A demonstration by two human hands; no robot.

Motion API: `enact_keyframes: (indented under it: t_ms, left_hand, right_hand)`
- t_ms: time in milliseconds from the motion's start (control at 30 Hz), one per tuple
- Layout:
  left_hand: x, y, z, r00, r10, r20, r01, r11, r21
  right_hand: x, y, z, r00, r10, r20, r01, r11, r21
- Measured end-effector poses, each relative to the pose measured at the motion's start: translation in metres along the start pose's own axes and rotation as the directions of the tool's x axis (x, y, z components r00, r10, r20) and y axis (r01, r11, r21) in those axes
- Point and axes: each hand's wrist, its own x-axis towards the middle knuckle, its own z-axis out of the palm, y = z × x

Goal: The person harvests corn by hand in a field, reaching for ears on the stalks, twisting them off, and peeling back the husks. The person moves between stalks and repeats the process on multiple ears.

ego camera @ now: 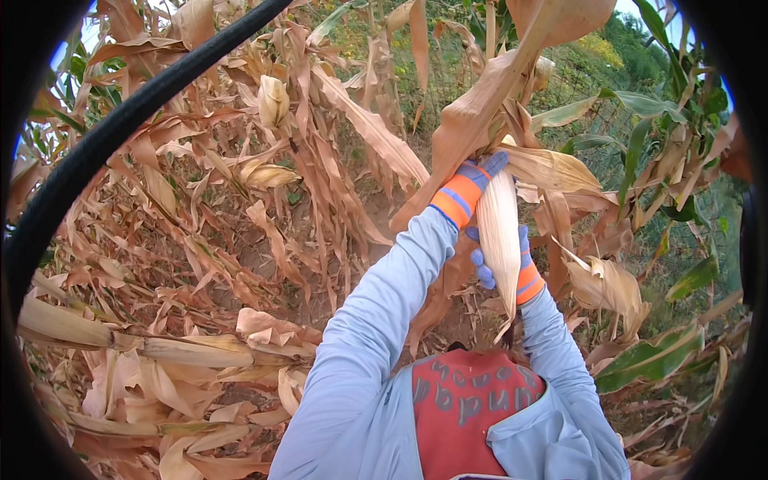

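A pale, dry corn husk (501, 231) hangs point-down in front of me, still among the leaves of a dry corn stalk. My left hand (478, 176), in a blue and orange work glove, is closed around its upper part. Lower down, my right hand (526, 258) in a matching glove reaches behind the husk. Its fingertips show on the left side and its thumb on the right, so it cradles the husk from beneath. Whether a cob sits inside I cannot tell. Another husk flap (555, 168) spreads right from just beside my left fingers.
A broad dry leaf (474, 117) rises over my left hand. Other husked ears (273, 102) stand on stalks at left. A thick fallen stalk (192, 351) lies at lower left. A wire fence (582, 102) runs behind. A black cable or strap (120, 129) crosses the upper left.
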Motion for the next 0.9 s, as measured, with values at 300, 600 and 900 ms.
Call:
enact_keyframes:
  t_ms: [300,600,900]
  left_hand:
    - [-0.031,0.052,0.056,0.945,0.022,-0.325,-0.05,0.996,-0.077]
    - [-0.013,0.031,0.056,0.998,-0.007,-0.063,0.013,0.994,0.109]
    - [-0.005,0.01,0.035,0.995,-0.066,0.08,0.068,0.997,-0.029]
  right_hand:
    - [-0.022,-0.028,0.034,0.585,-0.782,0.218,-0.471,-0.546,-0.693]
    - [-0.02,-0.039,-0.042,0.796,-0.503,-0.338,-0.082,0.463,-0.882]
    - [-0.001,0.004,-0.036,0.988,-0.111,0.107,0.089,0.977,0.194]
